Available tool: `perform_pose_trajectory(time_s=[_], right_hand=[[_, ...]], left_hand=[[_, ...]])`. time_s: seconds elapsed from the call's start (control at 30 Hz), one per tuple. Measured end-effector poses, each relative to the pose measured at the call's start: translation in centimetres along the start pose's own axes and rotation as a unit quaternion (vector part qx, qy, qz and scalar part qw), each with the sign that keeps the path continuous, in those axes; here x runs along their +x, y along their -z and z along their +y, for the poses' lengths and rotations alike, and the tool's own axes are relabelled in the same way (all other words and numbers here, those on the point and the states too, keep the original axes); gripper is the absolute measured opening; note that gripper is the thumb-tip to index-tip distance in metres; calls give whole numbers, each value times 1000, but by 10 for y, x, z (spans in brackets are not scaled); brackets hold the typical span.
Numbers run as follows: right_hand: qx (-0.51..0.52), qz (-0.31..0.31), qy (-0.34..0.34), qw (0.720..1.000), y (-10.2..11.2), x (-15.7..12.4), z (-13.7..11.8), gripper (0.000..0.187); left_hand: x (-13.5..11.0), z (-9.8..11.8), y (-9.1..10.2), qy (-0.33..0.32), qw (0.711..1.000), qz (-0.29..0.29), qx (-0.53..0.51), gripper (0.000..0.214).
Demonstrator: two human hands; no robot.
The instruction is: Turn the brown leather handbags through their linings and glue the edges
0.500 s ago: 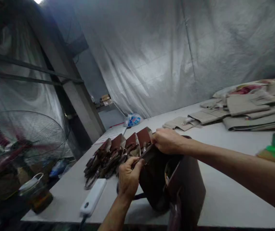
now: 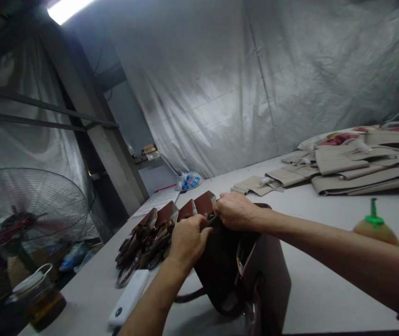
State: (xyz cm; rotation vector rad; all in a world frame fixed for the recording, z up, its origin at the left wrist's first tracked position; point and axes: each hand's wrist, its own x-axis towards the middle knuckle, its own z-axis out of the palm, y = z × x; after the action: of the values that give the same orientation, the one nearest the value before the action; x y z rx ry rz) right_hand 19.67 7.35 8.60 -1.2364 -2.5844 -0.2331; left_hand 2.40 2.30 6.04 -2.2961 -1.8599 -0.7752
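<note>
A dark brown leather bag (image 2: 262, 275) stands on the grey table (image 2: 325, 289) in front of me. My left hand (image 2: 187, 240) is closed on the bag's upper left edge. My right hand (image 2: 236, 211) is closed on the same top edge, just right of the left hand. To the left of the hands lies a row of brown leather pieces (image 2: 157, 228) with metal clasps, overlapping one another. What the fingers pinch at the bag's rim is hidden.
A white power bank (image 2: 127, 298) lies at the table's near left edge. A bottle with a green nozzle (image 2: 374, 226) stands at right. Beige cut panels (image 2: 353, 168) are stacked at far right. A standing fan (image 2: 28, 214) and a lidded jar (image 2: 37, 296) are at left.
My left hand has risen and moved right, closer to my right hand on the bag's top edge. The view has shifted slightly.
</note>
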Motion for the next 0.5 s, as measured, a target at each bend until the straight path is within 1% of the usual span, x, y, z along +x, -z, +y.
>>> perform_pose_trajectory(time_s=[0.1,0.17,0.3,0.4,0.5], right_hand=[[3,4,10,1000,-3,-1,3,24],[11,14,7,1000,-6,-6,9,27],[20,22,7,1000,-6,-18,27,34],[22,16,-8,1000,-2,-25,40,29],[30,21,-36,999,1,-27,46,26]], left_hand=[[16,8,-2,-20,999,-36,-8,22],[22,7,-6,-16,998,-53,-29,21],[24,1,-9,2,995,-54,-81,17],[24,-1,-10,-11,993,-57,-104,16],[24,-1,-12,-18,991,-62,-117,16]])
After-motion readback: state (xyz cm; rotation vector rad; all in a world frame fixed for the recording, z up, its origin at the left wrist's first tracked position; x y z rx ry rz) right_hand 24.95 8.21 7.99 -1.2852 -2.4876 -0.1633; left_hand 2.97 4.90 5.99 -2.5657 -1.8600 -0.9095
